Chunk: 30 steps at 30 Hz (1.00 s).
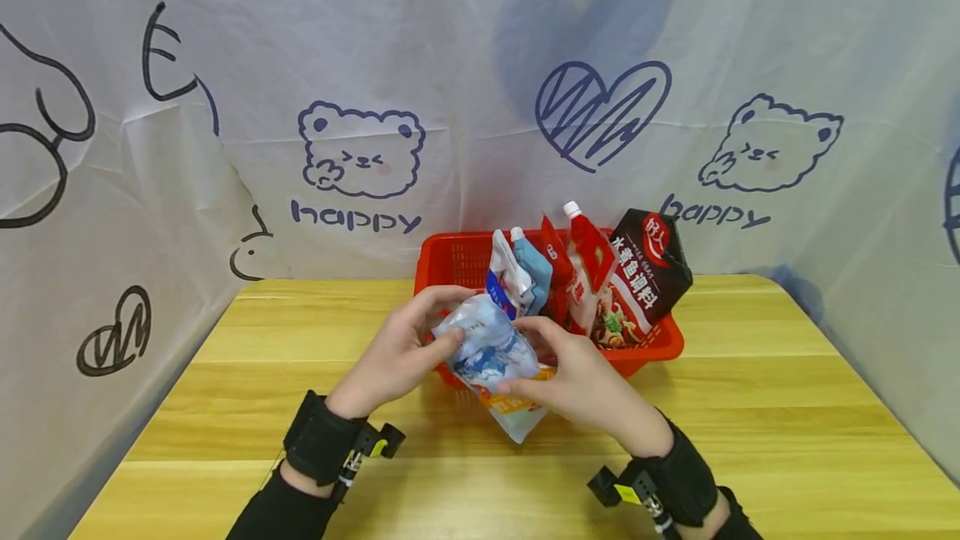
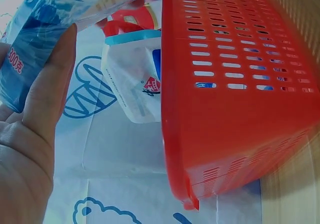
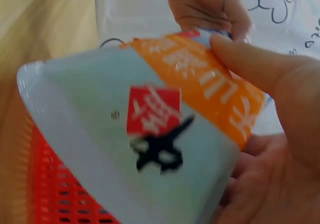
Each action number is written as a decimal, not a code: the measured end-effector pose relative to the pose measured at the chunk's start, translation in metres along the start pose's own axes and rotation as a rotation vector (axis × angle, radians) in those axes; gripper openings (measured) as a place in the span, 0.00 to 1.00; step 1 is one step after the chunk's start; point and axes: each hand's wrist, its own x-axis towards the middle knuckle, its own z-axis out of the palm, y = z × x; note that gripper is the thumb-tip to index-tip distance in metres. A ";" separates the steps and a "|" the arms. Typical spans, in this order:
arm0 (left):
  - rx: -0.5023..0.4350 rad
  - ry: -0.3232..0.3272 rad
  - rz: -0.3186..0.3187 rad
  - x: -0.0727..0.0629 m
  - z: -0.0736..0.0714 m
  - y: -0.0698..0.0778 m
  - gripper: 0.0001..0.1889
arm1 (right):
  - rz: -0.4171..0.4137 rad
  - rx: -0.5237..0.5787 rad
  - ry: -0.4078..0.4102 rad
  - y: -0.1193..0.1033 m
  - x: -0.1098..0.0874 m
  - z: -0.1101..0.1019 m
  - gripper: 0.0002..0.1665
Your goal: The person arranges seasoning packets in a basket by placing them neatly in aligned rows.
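Both hands hold a soft plastic food packet (image 1: 491, 348), tilted above the basket's near rim. Its upper part is blue and white, with an orange band and a pale end lower down. My left hand (image 1: 401, 352) grips the upper left edge, thumb across the front; in the left wrist view the blue part (image 2: 37, 48) shows red print. On the other side, my right hand (image 1: 577, 373) pinches the right edge near the orange band. The right wrist view shows the pale end (image 3: 100, 114) with a red square logo, its lower edge overlapping the basket.
A red perforated basket (image 1: 656, 348) stands on the wooden table (image 1: 300, 348). Upright inside are a white-and-blue pouch (image 1: 510, 273), a light blue capped pouch (image 1: 534, 269), a red pouch with a white cap (image 1: 592, 252) and a black-and-red seasoning packet (image 1: 648, 265). A drawn-on white cloth (image 1: 465, 107) hangs behind.
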 end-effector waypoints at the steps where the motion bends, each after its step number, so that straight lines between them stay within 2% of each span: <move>1: 0.001 0.006 -0.002 0.000 0.000 0.000 0.23 | -0.005 -0.015 -0.015 0.001 0.000 -0.002 0.45; 6: -0.011 0.026 -0.024 0.000 -0.001 -0.002 0.22 | -0.044 -0.062 -0.055 0.004 -0.002 -0.008 0.38; 10: -0.011 0.033 -0.030 -0.001 0.000 -0.001 0.22 | -0.074 -0.067 -0.025 0.004 -0.002 -0.009 0.30; 13: 0.018 0.031 -0.022 -0.001 0.000 0.000 0.23 | -0.078 -0.077 0.011 0.002 -0.003 -0.009 0.28; 16: 0.046 0.006 -0.020 0.000 0.000 0.001 0.24 | -0.065 -0.080 0.046 0.000 -0.005 -0.010 0.27; 22: 0.068 -0.060 -0.055 0.001 0.003 0.002 0.30 | -0.074 -0.054 0.074 -0.002 -0.007 -0.013 0.25; 26: 0.064 -0.080 -0.076 0.002 0.005 0.002 0.33 | -0.123 -0.133 0.066 -0.004 -0.009 -0.014 0.25; 30: 0.072 -0.130 -0.103 0.001 0.007 0.001 0.30 | -0.176 -0.218 0.046 -0.005 -0.010 -0.013 0.25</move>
